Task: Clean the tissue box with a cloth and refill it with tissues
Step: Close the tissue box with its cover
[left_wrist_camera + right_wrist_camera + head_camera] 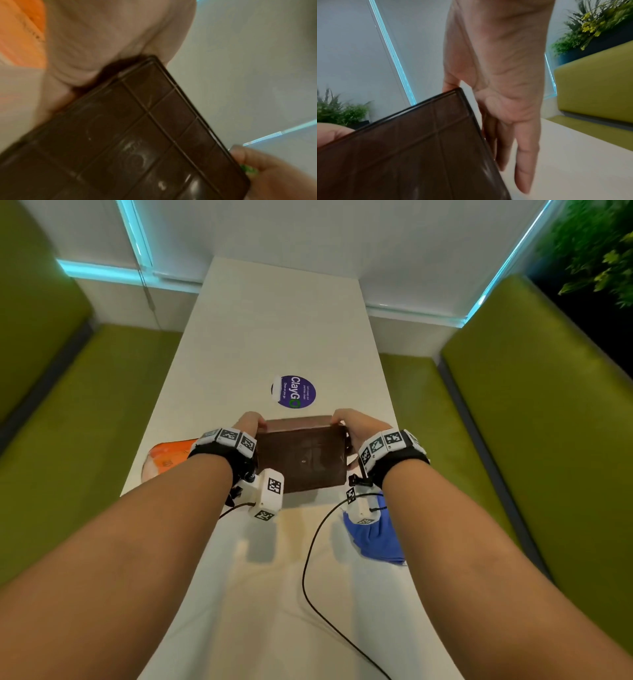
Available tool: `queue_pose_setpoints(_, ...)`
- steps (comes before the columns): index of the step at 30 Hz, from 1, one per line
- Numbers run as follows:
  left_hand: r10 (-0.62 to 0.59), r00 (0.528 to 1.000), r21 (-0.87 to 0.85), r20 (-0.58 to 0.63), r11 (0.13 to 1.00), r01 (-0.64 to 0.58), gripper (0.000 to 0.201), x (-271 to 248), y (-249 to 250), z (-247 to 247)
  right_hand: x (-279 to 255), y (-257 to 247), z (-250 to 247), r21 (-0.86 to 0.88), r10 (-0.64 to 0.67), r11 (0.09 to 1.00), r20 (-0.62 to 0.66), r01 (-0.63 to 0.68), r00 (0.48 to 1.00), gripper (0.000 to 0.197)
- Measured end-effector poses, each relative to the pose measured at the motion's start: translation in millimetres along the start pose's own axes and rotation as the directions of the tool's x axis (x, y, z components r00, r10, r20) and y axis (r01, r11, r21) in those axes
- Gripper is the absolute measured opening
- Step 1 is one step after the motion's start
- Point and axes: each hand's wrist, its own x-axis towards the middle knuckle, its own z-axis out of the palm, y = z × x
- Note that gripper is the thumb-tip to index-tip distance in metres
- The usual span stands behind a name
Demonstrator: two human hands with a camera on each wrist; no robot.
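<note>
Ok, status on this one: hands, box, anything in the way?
Left hand and right hand grip the brown tissue box by its ends. Blue cloth on table, right. Orange pack left. Nothing blocking.

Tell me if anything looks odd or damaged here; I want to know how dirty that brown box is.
No damage shows. The brown tissue box, held by the left hand and right hand, has whitish smudges on its ribbed panel, seen in the left wrist view. The round sticker on the table looks torn along its left edge.
</note>
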Motion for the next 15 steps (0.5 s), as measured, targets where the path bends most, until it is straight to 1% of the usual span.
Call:
queue_pose_setpoints(1,0.012,1.000,-0.080,0.000,0.997,-0.012,0.028,1.8,-1.7,1.9,-7.1,-3.8,0.4,-0.018,-0.034,0.999,0.023,0.035,0.999,0.014)
queue_pose_setpoints(2,0.019,1.000,-0.165,0.011,0.986,-0.017,0.028,-1.5,-3.1,4.0,-11.8,-5.0,0.4,-0.065,-0.070,0.995,0.057,0.074,0.996,0.006)
queue_pose_setpoints(3,0.027,0.999,-0.235,0.039,0.972,-0.017,0.026,-4.3,-6.4,5.6,-14.0,-3.2,1.4,-0.118,-0.094,0.988,0.084,0.104,0.992,0.005)
queue_pose_setpoints(4,0.038,0.998,-0.299,0.059,0.954,-0.019,0.024,-4.5,-12.2,6.0,-12.4,1.0,2.4,-0.162,-0.116,0.978,0.092,0.130,0.989,0.013)
queue_pose_setpoints(5,0.052,0.995,-0.353,0.083,0.936,-0.019,0.025,-3.6,-19.1,5.8,-8.5,8.4,3.9,-0.168,-0.170,0.968,0.097,0.184,0.981,0.025)
queue_pose_setpoints(6,0.058,0.993,-0.370,0.103,0.929,-0.015,0.029,-5.6,-25.6,6.9,-4.3,17.1,5.9,-0.144,-0.239,0.958,0.077,0.248,0.968,0.046)
queue_pose_setpoints(7,0.068,0.989,-0.384,0.132,0.923,-0.012,0.035,-4.8,-31.8,8.0,-2.3,27.5,8.8,-0.090,-0.303,0.948,0.047,0.306,0.952,0.062)
queue_pose_setpoints(8,0.080,0.984,-0.410,0.162,0.912,-0.007,0.041,-7.0,-37.8,10.6,-5.4,36.3,13.6,0.004,-0.350,0.937,0.009,0.350,0.937,0.068)
queue_pose_setpoints(9,0.106,0.978,-0.435,0.181,0.900,-0.017,0.047,-6.2,-43.7,12.9,-8.1,44.5,17.9,0.124,-0.368,0.921,-0.038,0.370,0.929,0.065)
queue_pose_setpoints(10,0.115,0.978,-0.439,0.174,0.898,-0.028,0.051,-7.1,-49.2,15.0,-8.8,52.9,21.4,0.241,-0.358,0.897,-0.094,0.370,0.929,0.059)
queue_pose_setpoints(12,0.123,0.984,-0.420,0.127,0.905,-0.059,0.056,-3.5,-63.1,18.0,-10.0,68.2,28.7,0.429,-0.303,0.837,-0.157,0.341,0.940,0.041)
queue_pose_setpoints(13,0.129,0.987,-0.413,0.097,0.907,-0.078,0.055,-4.4,-68.1,18.3,-9.0,74.9,32.0,0.488,-0.290,0.806,-0.167,0.335,0.942,0.035)
queue_pose_setpoints(15,0.161,0.987,-0.361,0.021,0.921,-0.143,0.043,-9.0,-74.7,20.0,-8.5,86.5,38.0,0.562,-0.295,0.755,-0.170,0.339,0.940,0.036)
